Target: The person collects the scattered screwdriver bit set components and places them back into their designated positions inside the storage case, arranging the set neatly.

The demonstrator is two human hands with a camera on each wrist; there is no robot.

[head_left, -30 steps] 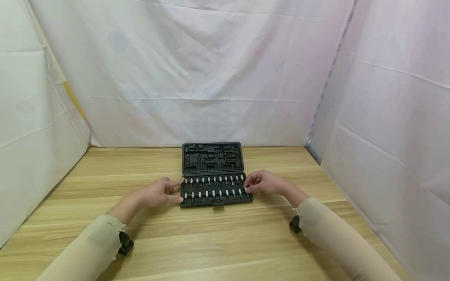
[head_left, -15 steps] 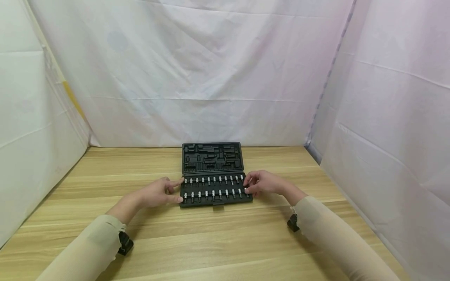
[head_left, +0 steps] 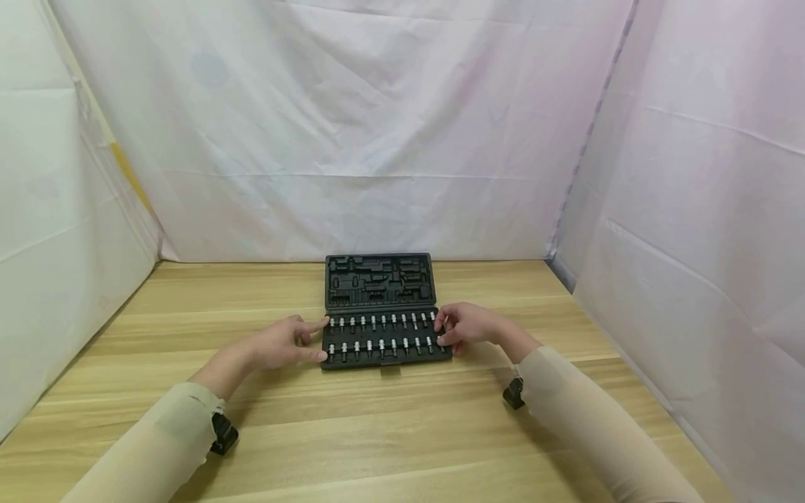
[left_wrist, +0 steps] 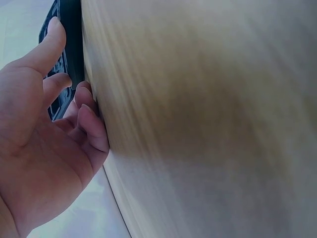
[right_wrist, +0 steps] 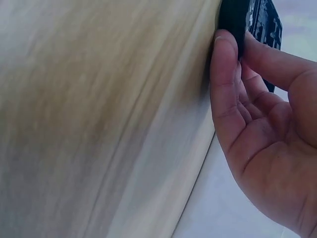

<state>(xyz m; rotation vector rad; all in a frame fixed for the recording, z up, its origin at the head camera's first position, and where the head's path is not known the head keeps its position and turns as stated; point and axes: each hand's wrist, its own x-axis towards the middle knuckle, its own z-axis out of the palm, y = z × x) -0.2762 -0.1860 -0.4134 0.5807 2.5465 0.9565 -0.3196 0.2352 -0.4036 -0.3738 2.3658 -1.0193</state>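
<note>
In the head view an open black socket case [head_left: 383, 363] lies on the table, holding two rows of silver bit sockets [head_left: 381, 347]. My left hand [head_left: 277, 346] touches the case's left end, with thumb and forefinger extended and spread apart. Its other fingers are curled beside the case in the left wrist view. At the right end, my right hand [head_left: 472, 325] has thumb and forefinger at the last bit socket [head_left: 443, 346] of the front row, which is partly covered. In the right wrist view another finger [right_wrist: 224, 59] lies against the case's outer side.
The case's lid [head_left: 380, 281], with moulded recesses, lies folded back behind the tray. White cloth [head_left: 352, 140] hangs at the back and sides of the wooden table [head_left: 377, 440]. A small black device [head_left: 223, 433] sits at the left wrist, another [head_left: 513, 393] at the right.
My right wrist and forearm have shifted slightly to the left, while the fingers stay at the case's right end. The left hand and the case are nearly still.
</note>
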